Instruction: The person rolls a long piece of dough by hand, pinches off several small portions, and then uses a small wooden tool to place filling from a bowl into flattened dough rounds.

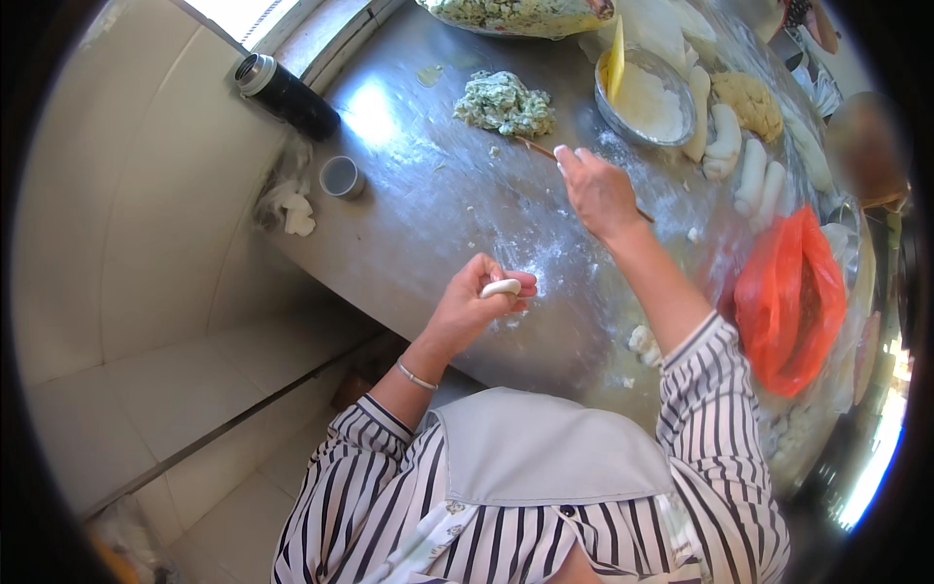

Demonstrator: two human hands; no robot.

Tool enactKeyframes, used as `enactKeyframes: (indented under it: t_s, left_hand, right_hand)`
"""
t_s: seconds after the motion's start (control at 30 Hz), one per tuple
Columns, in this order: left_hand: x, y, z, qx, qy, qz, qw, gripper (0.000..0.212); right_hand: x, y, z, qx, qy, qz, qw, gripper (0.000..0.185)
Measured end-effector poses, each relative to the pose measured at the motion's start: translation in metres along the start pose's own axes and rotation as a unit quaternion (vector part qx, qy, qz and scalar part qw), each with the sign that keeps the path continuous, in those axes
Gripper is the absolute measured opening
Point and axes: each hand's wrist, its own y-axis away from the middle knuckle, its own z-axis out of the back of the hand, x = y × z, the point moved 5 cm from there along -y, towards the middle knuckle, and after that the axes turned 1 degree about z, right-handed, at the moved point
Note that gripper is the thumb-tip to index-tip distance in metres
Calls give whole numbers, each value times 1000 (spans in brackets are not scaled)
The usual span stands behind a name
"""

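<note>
My left hand (474, 303) holds a small round of white dough (500, 288) between thumb and fingers, above the floured metal tabletop (438, 241). In my right hand (600, 191) is a thin brown stick (537, 148), gripped near its middle. The stick's far tip touches or nearly touches the lower edge of a mound of pale green-flecked filling (505, 104); which of the two cannot be told. Its other end sticks out below my right hand.
A metal bowl of flour (648, 102) holds a yellow scraper (617, 62). Dough rolls (722, 142) and a red plastic bag (784, 306) lie to the right. A black thermos (288, 95) and a grey cup (341, 177) stand at the left by the tiled wall. Another person is partly visible at far right.
</note>
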Motion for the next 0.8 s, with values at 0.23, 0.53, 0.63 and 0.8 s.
enactKeyframes:
  t_s: [0.23, 0.53, 0.63, 0.8]
  left_hand:
    - [-9, 0, 24, -83, 128, 32, 988, 25]
    - [-24, -8, 52, -105, 121, 34, 986, 28]
    - [-36, -12, 53, -105, 166, 42, 980, 29]
    - [-42, -14, 74, -121, 214, 49, 968, 37]
  right_hand:
    - [9, -38, -27, 45, 95, 5, 994, 12]
    - [25, -46, -43, 51, 99, 64, 992, 12]
    - [34, -52, -46, 64, 60, 80, 993, 12]
    - [41, -44, -50, 115, -20, 48, 992, 10]
